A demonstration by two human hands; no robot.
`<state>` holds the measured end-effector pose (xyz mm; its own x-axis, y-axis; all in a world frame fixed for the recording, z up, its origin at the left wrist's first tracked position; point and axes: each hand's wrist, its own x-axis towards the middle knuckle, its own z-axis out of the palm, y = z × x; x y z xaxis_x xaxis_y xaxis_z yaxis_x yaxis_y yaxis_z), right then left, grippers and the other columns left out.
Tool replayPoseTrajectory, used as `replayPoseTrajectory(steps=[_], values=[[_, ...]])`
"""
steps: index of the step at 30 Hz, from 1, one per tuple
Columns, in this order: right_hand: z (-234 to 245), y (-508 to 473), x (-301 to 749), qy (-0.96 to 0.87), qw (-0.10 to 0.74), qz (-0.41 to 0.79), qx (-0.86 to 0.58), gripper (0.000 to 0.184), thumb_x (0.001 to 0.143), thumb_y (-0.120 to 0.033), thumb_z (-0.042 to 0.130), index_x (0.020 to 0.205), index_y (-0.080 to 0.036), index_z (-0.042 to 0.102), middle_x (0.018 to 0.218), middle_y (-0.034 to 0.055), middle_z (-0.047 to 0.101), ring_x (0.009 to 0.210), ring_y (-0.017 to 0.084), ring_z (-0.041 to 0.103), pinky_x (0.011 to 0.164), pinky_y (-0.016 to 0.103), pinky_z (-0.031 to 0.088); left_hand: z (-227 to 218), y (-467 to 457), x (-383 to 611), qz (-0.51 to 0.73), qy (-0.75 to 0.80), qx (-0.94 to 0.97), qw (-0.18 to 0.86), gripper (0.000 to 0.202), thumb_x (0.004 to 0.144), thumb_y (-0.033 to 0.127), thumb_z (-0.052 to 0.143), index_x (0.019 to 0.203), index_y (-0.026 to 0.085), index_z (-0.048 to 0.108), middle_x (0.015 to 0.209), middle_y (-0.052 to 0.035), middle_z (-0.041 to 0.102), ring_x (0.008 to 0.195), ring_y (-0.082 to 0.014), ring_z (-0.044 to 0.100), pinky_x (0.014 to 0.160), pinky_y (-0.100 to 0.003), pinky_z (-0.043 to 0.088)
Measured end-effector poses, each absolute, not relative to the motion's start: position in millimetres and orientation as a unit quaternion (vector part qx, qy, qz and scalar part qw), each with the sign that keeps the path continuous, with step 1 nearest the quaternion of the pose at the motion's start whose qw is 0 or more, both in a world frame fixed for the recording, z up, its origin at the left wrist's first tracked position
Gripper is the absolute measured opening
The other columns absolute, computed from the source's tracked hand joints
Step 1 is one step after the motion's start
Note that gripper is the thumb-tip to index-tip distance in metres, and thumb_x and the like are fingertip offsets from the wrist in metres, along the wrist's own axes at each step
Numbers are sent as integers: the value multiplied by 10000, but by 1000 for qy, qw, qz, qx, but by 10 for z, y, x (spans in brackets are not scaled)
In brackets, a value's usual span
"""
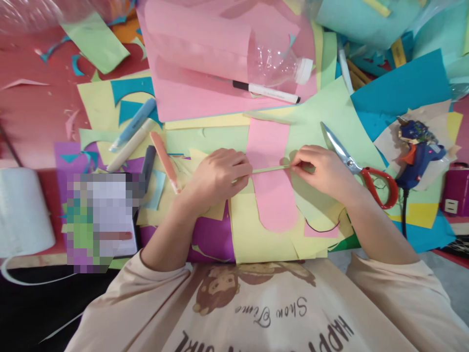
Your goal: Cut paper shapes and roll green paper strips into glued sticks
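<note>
A thin green paper strip (270,169) lies stretched across a pink rounded paper shape (273,195). My left hand (216,176) pinches the strip's left end with fingers curled. My right hand (322,168) pinches its right end, fingers pressed together. Both hands rest on layered light green and yellow paper sheets (256,234). The strip is level and taut between the two hands.
Red-handled scissors (361,168) lie just right of my right hand, a blue glue gun (419,151) beyond them. A clear plastic bottle (280,63) and a black marker (266,91) rest on pink paper at the back. Pens (134,132) lie left, a white roll (22,210) far left.
</note>
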<state>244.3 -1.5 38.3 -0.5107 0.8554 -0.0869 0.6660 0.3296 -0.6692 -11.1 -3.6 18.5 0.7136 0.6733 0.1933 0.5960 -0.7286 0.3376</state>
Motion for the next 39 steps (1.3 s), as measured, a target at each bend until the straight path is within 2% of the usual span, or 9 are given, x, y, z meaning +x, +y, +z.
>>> replayPoseTrajectory(steps=[8,13,18,22,25,28,34,37,39], values=[[372,-18,2442,-802,146,335,-472,140,792,-77,546,703,-186,540,711,14,559,691,138,535,642,270,417,179,-51,-95,147,353,919,95,203,867,146,460,721,179,597,763,-27,657,673,-148,581,647,-286,445],[356,-9,2462,-799,152,336,-475,71,795,-129,589,753,-186,584,715,7,567,684,134,543,644,274,432,169,-47,-88,153,383,905,102,179,857,158,463,748,177,604,733,-25,658,683,-166,595,657,-303,464],[361,8,2483,-787,196,339,-477,56,843,-195,575,801,-201,611,802,26,628,707,146,576,665,303,458,206,-27,-86,243,423,856,170,144,858,187,490,814,185,627,808,-41,678,774,-179,615,733,-337,494],[374,-2,2472,-768,259,329,-485,64,865,-240,561,828,-222,610,854,32,674,752,163,611,705,325,494,236,-54,-72,331,489,779,211,150,852,176,493,916,202,626,882,-33,670,843,-160,609,768,-318,504],[376,-17,2461,-754,283,320,-499,59,855,-252,577,813,-229,612,807,15,679,723,161,617,693,331,507,222,-85,-72,370,498,728,291,256,851,193,485,1084,204,592,981,-49,657,858,-149,611,786,-302,514],[376,-28,2457,-746,290,333,-498,51,842,-245,594,799,-227,617,776,8,678,726,162,624,696,335,512,209,-95,-81,387,484,694,367,330,887,223,423,1183,221,570,973,-54,648,833,-143,617,779,-297,523],[383,-39,2467,-696,320,408,-497,83,822,-292,622,777,-223,614,784,12,664,759,158,627,732,336,524,254,-65,-77,333,493,718,360,310,869,183,397,937,186,700,873,-68,611,780,-153,590,708,-302,509],[384,-33,2489,-656,344,454,-494,131,793,-347,658,777,-222,623,787,16,657,742,156,626,719,335,536,240,-87,-75,348,498,717,342,300,877,198,397,930,193,692,880,-62,628,800,-159,603,725,-312,512],[382,-27,2502,-635,354,483,-489,163,773,-370,682,783,-216,626,777,15,650,715,153,625,694,332,541,221,-119,-79,410,502,685,334,296,897,228,388,980,230,672,836,-39,635,761,-152,609,695,-311,516]])
